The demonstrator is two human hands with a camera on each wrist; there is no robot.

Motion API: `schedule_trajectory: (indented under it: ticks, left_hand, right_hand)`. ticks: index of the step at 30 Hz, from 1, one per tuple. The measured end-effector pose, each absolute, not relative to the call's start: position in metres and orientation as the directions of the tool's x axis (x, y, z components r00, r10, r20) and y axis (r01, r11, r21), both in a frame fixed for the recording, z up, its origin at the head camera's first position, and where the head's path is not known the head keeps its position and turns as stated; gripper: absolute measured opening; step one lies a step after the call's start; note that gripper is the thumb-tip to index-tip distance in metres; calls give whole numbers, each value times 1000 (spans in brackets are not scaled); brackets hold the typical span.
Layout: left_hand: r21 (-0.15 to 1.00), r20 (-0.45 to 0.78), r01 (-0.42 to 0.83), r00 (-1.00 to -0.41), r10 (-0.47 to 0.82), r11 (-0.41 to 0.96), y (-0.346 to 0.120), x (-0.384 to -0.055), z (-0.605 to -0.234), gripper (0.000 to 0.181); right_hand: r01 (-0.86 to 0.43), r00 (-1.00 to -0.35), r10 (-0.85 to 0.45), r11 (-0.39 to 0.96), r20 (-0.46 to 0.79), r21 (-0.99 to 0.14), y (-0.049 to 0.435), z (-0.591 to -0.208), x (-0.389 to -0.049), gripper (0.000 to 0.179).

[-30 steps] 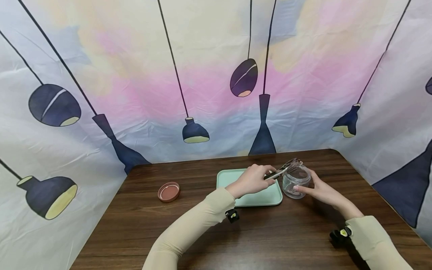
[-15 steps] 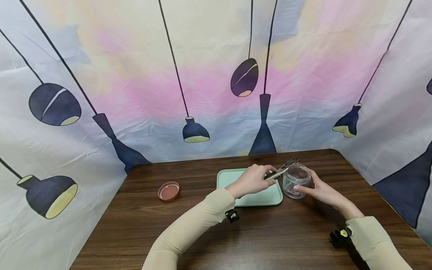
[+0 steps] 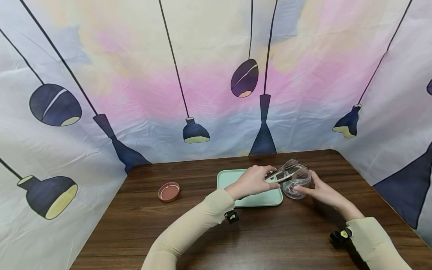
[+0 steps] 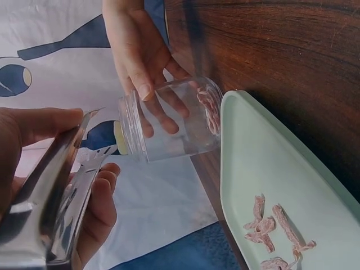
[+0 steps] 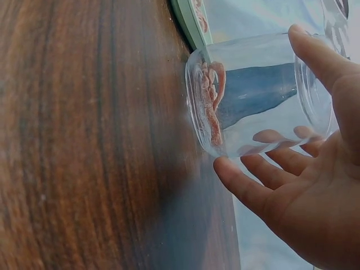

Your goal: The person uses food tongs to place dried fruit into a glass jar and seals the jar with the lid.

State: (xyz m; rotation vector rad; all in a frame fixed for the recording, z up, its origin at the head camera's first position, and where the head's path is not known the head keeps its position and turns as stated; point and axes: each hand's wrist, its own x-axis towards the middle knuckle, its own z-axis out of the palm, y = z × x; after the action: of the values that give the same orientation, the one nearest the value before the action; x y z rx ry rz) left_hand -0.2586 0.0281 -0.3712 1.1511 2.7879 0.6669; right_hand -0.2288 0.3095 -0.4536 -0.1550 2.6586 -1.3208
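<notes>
My left hand [image 3: 254, 180] grips a pair of metal tongs [image 4: 34, 208] above the tray, their fork-like ends spread apart over the mouth of a clear jar [image 3: 297, 192]. Nothing shows between the tong ends. On the jar's right side, my right hand [image 3: 322, 191] holds it upright, thumb in front and fingers curved around the wall. Pinkish dried strips [image 5: 214, 104] lie at the jar's bottom. Beside the jar is a pale green tray [image 3: 261, 198], with several similar strips [image 4: 287, 225] on it in the left wrist view.
A reddish-brown round lid [image 3: 169, 192] lies on the wooden table [image 3: 202, 232], left of the tray. Behind the table hangs a cloth [image 3: 216, 86] printed with lamps. The table's far edge is just beyond the jar.
The tongs have gone from nearly closed ends to widely spread ones above the jar. Both hands stay in about the same place, and the jar has not moved.
</notes>
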Motion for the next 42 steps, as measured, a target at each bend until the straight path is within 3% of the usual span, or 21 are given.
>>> schedule_trajectory:
  ticks: [7,19,30,42]
  left_hand:
    - [432,116,660,-717,688,614,23,-258,-370,64]
    - [475,118,618,-750,651,626,3,-263,-367,71]
    - [411,182,624,-771,611,665,-26,-276,-356,70]
    - [463,179,567,-813,555,681,-58,-287,-354,73]
  right_hand:
    - [26,-976,-160,598,-151,-801,310,-451,-227,119]
    - [-78,-985,-168,596,-30,-799,306,-455,-227,103]
    - [-97,-986,-169,581,-3,-808,308,-455,-227,101]
    - [-113,-985,-173,580,14,-806,307,-454,-227,100]
